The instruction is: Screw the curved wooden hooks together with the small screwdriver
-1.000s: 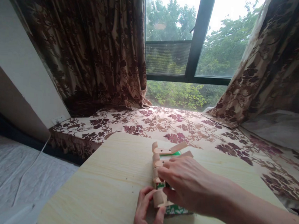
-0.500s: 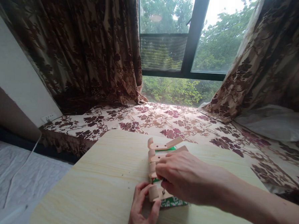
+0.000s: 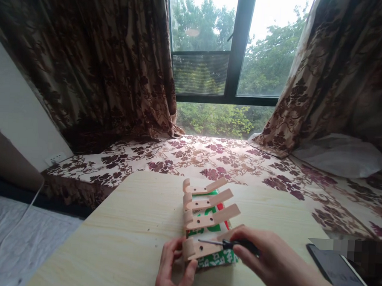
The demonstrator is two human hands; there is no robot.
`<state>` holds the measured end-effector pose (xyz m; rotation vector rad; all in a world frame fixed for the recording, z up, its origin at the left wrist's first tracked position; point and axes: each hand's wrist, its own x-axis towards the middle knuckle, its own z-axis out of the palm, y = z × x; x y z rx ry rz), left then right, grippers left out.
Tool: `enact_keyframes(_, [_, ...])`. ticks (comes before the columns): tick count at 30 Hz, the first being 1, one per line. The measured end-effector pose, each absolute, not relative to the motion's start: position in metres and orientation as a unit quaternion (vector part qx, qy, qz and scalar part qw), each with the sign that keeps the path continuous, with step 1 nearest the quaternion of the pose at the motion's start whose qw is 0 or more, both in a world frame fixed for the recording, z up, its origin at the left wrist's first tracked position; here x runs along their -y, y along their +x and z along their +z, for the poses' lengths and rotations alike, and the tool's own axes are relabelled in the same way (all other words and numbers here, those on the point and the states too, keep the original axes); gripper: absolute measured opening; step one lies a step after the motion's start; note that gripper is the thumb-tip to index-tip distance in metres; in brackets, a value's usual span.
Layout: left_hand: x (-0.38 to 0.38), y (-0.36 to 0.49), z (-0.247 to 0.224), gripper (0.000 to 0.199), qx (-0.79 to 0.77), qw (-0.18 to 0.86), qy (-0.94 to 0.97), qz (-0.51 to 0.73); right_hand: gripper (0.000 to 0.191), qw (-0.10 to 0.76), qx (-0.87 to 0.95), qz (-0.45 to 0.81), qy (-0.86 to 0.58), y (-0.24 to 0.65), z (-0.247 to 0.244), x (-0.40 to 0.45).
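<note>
My right hand (image 3: 252, 244) grips a screwdriver (image 3: 229, 244) with a dark handle, its thin shaft pointing left above the nearest wooden piece (image 3: 209, 248). That piece has a rounded left end, and a dark hole or screw shows in it. My left hand (image 3: 174, 266) holds the rounded end between thumb and fingers. Several similar wooden pieces, such as the farthest one (image 3: 204, 188), lie in a row across a green, white and red package (image 3: 217, 258).
The package rests on a pale wooden table (image 3: 118, 237). A dark flat device (image 3: 340, 274) lies at the right edge. Beyond are a flowered window seat (image 3: 209, 154), curtains (image 3: 124, 71) and a plastic bag (image 3: 340, 155).
My right hand has moved right and lifted off the nearest piece, the screwdriver now tilted nearly flat. The wooden row is uncovered. The view has shifted, and the dark device now shows.
</note>
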<state>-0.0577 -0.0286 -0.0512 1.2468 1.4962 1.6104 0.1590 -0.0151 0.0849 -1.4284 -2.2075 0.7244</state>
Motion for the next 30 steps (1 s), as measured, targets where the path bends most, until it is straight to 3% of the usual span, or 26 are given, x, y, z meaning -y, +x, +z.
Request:
enact_keyframes(3, [0.026,-0.071,-0.041,0.058,-0.587,0.318,0.478,0.571,0.024,0.315,0.764,0.282,-0.487,0.170,0.063,0.034])
enact_keyframes(10, [0.018,-0.080,-0.010,0.068,-0.598,0.317,0.522,0.519,0.007,0.430,0.646,0.287,-0.561,0.177,0.034,0.035])
enact_keyframes(12, [0.018,-0.074,-0.008,0.071,-0.609,0.317,0.513,0.515,0.013,0.456,0.617,0.312,-0.560,0.173,0.027,0.028])
enact_keyframes(18, [0.013,-0.073,-0.007,0.068,-0.621,0.327,0.519,0.488,0.038,0.489,0.567,0.380,-0.542,0.155,0.029,0.001])
enact_keyframes(24, [-0.002,-0.076,0.012,0.078,-0.589,0.428,0.451,0.516,0.023,0.510,0.603,0.387,-0.475,0.127,0.025,0.008])
enact_keyframes(30, [-0.012,-0.084,0.026,0.059,-0.538,0.355,0.501,0.578,0.028,0.550,0.570,0.357,-0.496,0.096,-0.045,0.030])
